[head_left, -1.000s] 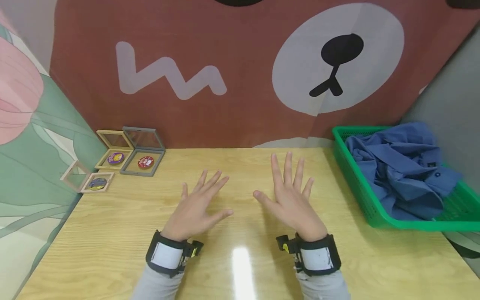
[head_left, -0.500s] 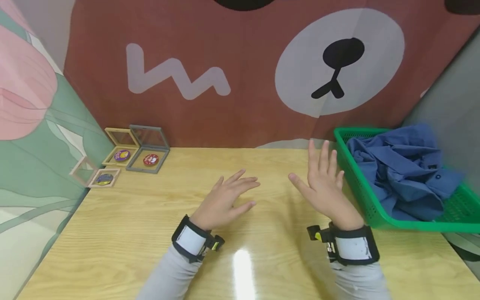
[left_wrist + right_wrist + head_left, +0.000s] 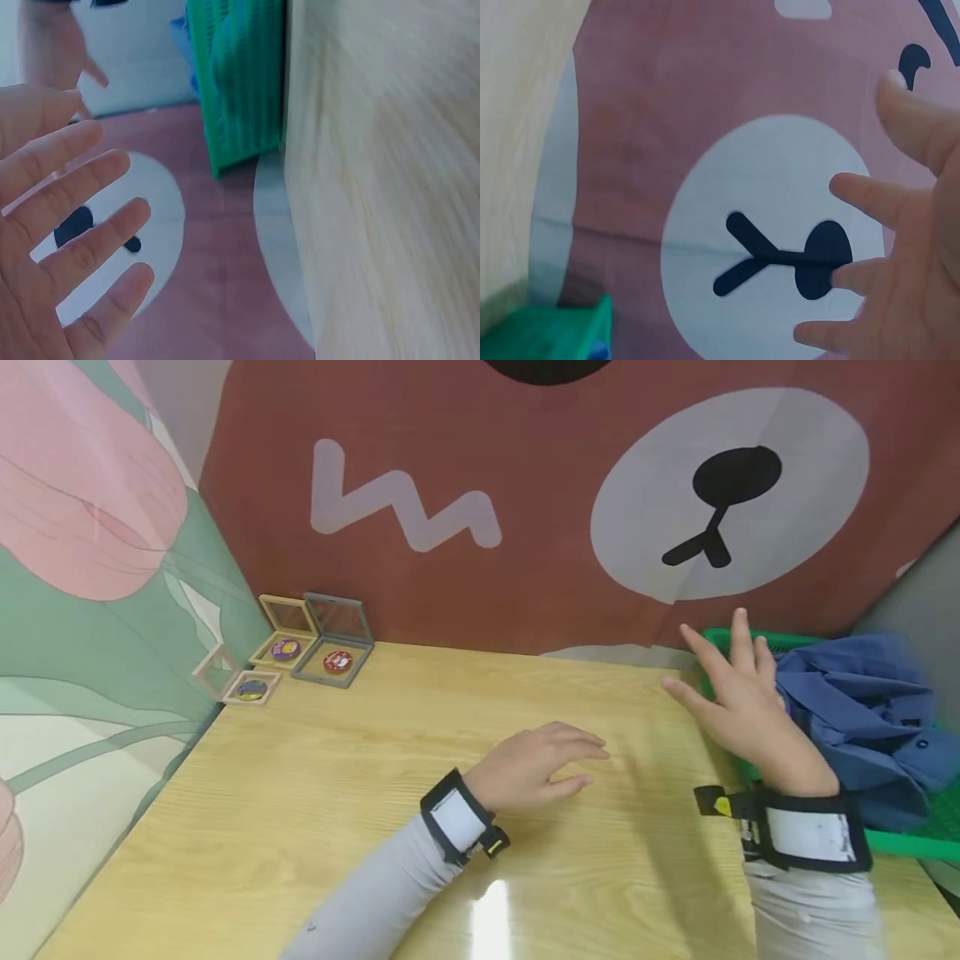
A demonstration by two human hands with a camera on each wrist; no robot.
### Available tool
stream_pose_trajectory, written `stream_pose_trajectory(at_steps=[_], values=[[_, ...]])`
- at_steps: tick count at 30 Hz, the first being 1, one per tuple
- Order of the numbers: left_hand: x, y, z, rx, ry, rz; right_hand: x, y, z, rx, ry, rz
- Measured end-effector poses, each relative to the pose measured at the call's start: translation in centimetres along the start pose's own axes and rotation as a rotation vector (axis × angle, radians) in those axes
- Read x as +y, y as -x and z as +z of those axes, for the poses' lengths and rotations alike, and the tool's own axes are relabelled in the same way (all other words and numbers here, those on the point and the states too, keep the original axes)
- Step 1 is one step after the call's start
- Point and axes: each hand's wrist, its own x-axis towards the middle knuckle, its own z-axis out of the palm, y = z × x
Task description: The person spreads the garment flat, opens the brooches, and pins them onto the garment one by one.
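My right hand (image 3: 750,718) hangs in the air at the left side of a green plastic basket (image 3: 900,845), its fingers spread and holding nothing. Inside the basket lies a crumpled blue button-up garment (image 3: 862,718), partly covered by that hand in the head view. Over the middle of the table my left hand (image 3: 532,768) hovers with relaxed fingers and nothing in them. The left wrist view shows its fingers (image 3: 82,255) apart, with the basket (image 3: 240,90) beyond. In the right wrist view the right hand (image 3: 907,247) appears spread before the wall, a basket corner (image 3: 547,337) below.
At the table's back left stand three small open display frames: a yellow one (image 3: 258,653), a grey one (image 3: 296,672) and a pale pink one (image 3: 231,695), each holding a round badge. A printed bear wall (image 3: 540,543) rises behind the wooden table (image 3: 337,793).
Both hands have moved to the right, the right one reaching the basket's left side. The head view has turned, so the frames now appear further right.
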Motion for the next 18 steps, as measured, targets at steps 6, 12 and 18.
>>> stream_pose_trajectory(at_steps=[6, 12, 18], values=[[0.5, -1.4, -0.1, -0.02, -0.041, 0.069, 1.5, -0.9, -2.1, -0.075, 0.036, -0.035], [0.9, -2.8, -0.8, -0.021, -0.095, 0.12, 2.6, -1.5, -3.2, -0.106, 0.033, -0.01], [2.7, -5.5, -0.3, -0.066, -0.125, 0.166, 5.2, -1.2, -4.6, -0.094, 0.087, 0.046]])
